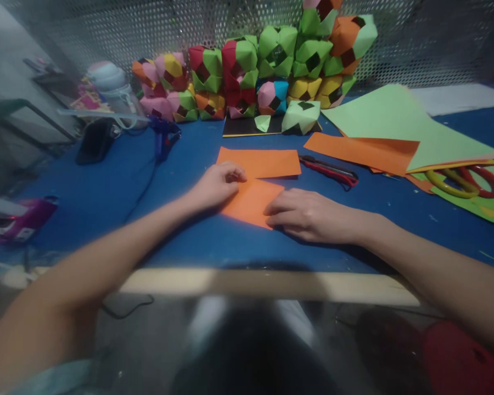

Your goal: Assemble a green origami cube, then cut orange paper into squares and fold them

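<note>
A small folded orange paper point(251, 202) lies on the blue table point(107, 192) near the front edge. My left hand point(218, 184) rests on its upper left corner with the fingers curled, pressing down. On the paper's right edge lies my right hand point(308, 215), fingers flat and held together, pressing the fold. Just behind, a second orange sheet point(258, 162) lies flat and untouched.
A red box cutter point(329, 170) lies right of the orange sheet. Green and orange sheets point(399, 126) and scissors with red and yellow handles point(465, 181) sit far right. Stacked paper cubes point(251, 71) line the back. A blue glue gun point(162, 134) and a pink stapler point(20, 219) are at left.
</note>
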The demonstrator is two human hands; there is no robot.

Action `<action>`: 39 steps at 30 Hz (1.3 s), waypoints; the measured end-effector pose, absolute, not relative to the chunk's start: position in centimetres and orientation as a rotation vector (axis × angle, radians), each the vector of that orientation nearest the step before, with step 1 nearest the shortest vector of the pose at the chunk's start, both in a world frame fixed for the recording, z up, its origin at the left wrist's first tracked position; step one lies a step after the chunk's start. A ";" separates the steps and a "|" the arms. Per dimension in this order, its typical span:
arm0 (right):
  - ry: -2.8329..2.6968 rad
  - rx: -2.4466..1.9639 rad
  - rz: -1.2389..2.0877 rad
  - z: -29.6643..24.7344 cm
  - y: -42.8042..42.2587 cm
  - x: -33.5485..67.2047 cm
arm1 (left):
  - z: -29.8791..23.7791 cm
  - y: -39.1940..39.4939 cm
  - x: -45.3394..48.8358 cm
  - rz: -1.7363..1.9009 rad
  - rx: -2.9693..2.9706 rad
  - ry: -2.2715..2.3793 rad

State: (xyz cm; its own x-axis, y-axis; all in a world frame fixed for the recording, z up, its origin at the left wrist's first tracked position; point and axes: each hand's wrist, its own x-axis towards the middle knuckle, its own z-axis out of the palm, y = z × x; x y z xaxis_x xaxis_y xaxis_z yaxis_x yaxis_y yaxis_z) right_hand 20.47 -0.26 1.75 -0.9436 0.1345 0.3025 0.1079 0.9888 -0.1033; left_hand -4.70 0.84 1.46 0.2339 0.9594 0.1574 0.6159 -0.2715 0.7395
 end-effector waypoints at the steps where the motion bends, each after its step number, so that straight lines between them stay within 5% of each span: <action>1: -2.818 -0.176 0.127 1.8 -0.3 20.5 | 1.5 0.8 -4.7 0.829 1.975 1.437; 18: -2.854 -0.211 0.170 2.1 -0.6 20.4 | 6.7 -0.6 -4.7 0.928 2.436 1.529; 27: -2.860 -0.221 0.241 2.3 -0.6 20.3 | 5.2 -6.7 -2.1 0.083 2.536 1.298; 39: -2.752 -0.314 0.302 1.4 -0.7 19.8 | 4.0 -9.9 1.3 -0.186 2.696 1.534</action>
